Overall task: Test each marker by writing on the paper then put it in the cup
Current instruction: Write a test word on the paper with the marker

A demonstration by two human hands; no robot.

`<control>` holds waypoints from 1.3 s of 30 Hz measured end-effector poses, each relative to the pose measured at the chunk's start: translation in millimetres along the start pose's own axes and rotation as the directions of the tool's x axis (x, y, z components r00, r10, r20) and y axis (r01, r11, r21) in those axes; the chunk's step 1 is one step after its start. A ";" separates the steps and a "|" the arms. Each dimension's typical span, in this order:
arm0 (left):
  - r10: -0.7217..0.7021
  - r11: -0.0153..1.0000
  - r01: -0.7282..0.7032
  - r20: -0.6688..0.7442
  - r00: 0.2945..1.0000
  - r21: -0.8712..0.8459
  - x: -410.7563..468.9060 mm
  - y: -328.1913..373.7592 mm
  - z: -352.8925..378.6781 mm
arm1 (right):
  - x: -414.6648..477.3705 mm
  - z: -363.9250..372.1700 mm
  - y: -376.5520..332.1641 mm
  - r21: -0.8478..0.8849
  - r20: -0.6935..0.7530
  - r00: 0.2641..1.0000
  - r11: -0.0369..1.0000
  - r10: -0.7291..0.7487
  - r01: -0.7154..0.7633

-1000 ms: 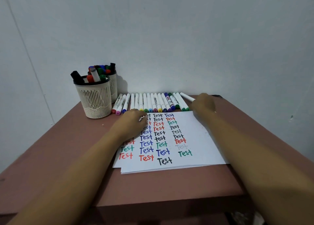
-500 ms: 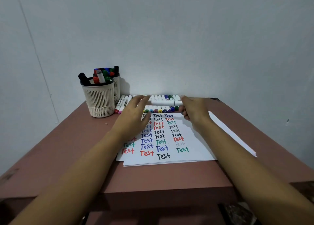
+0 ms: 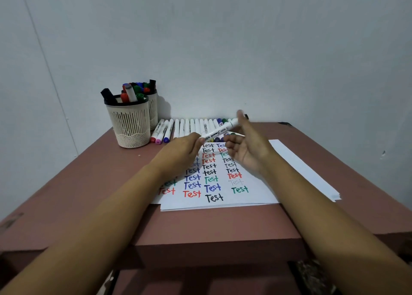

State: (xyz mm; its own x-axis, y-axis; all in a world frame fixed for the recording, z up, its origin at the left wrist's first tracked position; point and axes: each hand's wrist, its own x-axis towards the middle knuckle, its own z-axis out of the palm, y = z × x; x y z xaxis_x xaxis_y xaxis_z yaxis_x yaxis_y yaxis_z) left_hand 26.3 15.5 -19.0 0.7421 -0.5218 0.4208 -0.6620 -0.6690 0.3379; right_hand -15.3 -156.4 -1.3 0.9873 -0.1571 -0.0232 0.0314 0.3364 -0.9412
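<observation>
Above the paper [image 3: 256, 196], mid-frame, my left hand [image 3: 178, 154] pinches the marker [image 3: 219, 132] by its lower-left end, and my right hand [image 3: 249, 149] holds its upper-right end. Its axis slants between them. The cup [image 3: 129, 125] stands beyond, upper left, nearer my left hand.

reddish-brown table against a pale wall
the table [image 3: 89, 194] has a matte top with a dark scuff [image 3: 12, 221] near its left edge and a tiny white speck [image 3: 139, 155] further back. a small dark object [image 3: 284, 123] sits at its far right corner. the wall [image 3: 223, 38] shows a thin slanting seam [image 3: 44, 56] at left and a small chip [image 3: 383, 153] low on the right.
</observation>
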 end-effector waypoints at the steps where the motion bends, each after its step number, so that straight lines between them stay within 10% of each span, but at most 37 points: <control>1: -0.009 0.999 0.009 0.003 1.000 -0.032 -0.2 0.9 0.2 | -0.6 1.3 3.8 -0.047 0.064 0.998 0.999 -0.019 0.022; 23: -0.035 0.990 0.020 -0.105 0.994 -0.140 -3.5 -1.2 -0.2 | 2.4 6.9 12.9 -0.105 0.147 0.969 0.971 -0.200 0.217; 32: -0.320 0.775 0.183 -0.126 0.939 -0.605 -2.0 -7.2 -5.3 | -2.9 0.1 2.2 0.310 -0.028 1.000 0.951 0.000 0.008; 39: -0.365 0.797 0.234 -0.136 0.921 -0.557 -1.1 -12.4 -5.6 | -9.3 -3.0 1.8 0.150 -0.045 0.996 0.985 -0.075 0.081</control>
State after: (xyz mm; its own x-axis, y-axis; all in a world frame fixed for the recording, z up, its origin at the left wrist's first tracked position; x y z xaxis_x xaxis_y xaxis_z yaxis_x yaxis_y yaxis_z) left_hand 33.1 27.3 -18.9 0.9110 -0.1646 0.3783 -0.4125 -0.3606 0.8366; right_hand -24.9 -157.1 -3.8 0.9741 -0.2237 0.0321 0.1341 0.4577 -0.8789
